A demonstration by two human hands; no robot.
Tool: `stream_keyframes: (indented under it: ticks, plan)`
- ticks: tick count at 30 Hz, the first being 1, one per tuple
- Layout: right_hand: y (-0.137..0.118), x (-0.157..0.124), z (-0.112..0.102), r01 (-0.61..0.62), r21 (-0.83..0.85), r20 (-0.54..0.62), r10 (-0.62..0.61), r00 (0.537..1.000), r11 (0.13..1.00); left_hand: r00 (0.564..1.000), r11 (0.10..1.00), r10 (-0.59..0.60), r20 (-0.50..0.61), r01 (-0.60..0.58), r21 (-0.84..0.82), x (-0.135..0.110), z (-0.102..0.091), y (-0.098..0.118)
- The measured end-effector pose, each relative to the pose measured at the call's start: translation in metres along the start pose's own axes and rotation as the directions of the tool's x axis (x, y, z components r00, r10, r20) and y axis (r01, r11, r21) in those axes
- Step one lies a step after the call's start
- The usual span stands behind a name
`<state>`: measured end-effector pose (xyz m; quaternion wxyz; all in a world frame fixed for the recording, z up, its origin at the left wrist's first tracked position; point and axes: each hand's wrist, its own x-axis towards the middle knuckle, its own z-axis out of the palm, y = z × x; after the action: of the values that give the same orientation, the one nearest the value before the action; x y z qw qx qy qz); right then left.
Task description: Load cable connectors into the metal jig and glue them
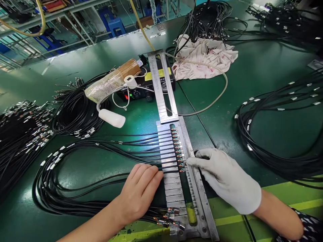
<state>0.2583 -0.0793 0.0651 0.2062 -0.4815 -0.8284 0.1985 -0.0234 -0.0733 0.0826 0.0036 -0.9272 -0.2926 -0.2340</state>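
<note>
A long metal jig (174, 188) with slots lies on the green table. Several black cables (121, 148) are laid side by side into its upper slots, their stripped coloured ends (178, 148) lined up in a row. My bare left hand (138, 193) lies flat, fingers stretched out and together, pressing on a cable at the jig's left edge. My right hand (227, 178), in a white glove, rests on the jig's right rail with its fingers extended toward the lowest loaded cable end. A few loose cable ends (169, 216) lie under my left wrist.
Bundles of black cables lie at the left (22, 134), right (277, 134) and far back (207, 20). A black control box (141, 89) with a red light, a wrapped block (111, 82), a white handpiece (111, 117) and a crumpled cloth (207, 57) sit beyond the jig.
</note>
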Motion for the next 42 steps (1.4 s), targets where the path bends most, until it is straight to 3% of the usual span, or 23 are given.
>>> stream_keyframes:
  ticks: [7, 10, 13, 16, 22, 27, 36, 39, 42]
  plan:
    - [0.001, 0.001, -0.001, -0.001, 0.01, 0.011, 0.001, 1.0, 1.0, 0.996, 0.998, 0.031, 0.086, -0.026, -0.063, -0.006, -0.001, -0.004]
    - [0.001, 0.002, -0.003, -0.003, 0.022, 0.015, 0.003, 1.0, 1.0, 0.98, 0.986, -0.041, 0.193, 0.071, -0.154, -0.013, -0.006, -0.002]
    - [0.001, 0.004, -0.003, -0.008, 0.036, 0.034, 0.007, 0.999, 0.999, 0.964, 0.976, -0.164, 0.21, 0.189, -0.109, -0.017, -0.009, 0.001]
    - [0.001, 0.006, -0.003, -0.02, 0.028, 0.047, 0.019, 0.999, 0.999, 0.95, 0.966, -0.2, 0.241, 0.233, -0.115, -0.017, -0.01, 0.002]
    - [-0.001, 0.004, -0.004, 0.017, -0.013, 0.001, -0.017, 1.0, 1.0, 0.89, 0.896, -0.281, 0.358, 0.378, -0.235, -0.019, -0.021, 0.007]
    - [-0.002, -0.002, -0.002, -0.006, -0.003, -0.017, 0.006, 1.0, 1.0, 0.799, 0.794, -0.331, 0.502, 0.523, -0.31, -0.029, -0.039, 0.015]
    - [0.001, -0.002, -0.002, -0.02, 0.06, 0.015, 0.02, 1.0, 0.998, 0.672, 0.717, -0.287, 0.683, 0.624, -0.312, -0.034, -0.057, 0.015]
    - [0.001, -0.001, -0.003, -0.014, 0.063, 0.017, 0.013, 1.0, 0.998, 0.656, 0.62, -0.33, 0.679, 0.693, -0.368, -0.029, -0.056, 0.01]
    - [0.0, -0.001, -0.004, -0.017, 0.069, 0.019, 0.016, 1.0, 0.997, 0.681, 0.564, -0.423, 0.598, 0.714, -0.415, -0.023, -0.054, 0.005]
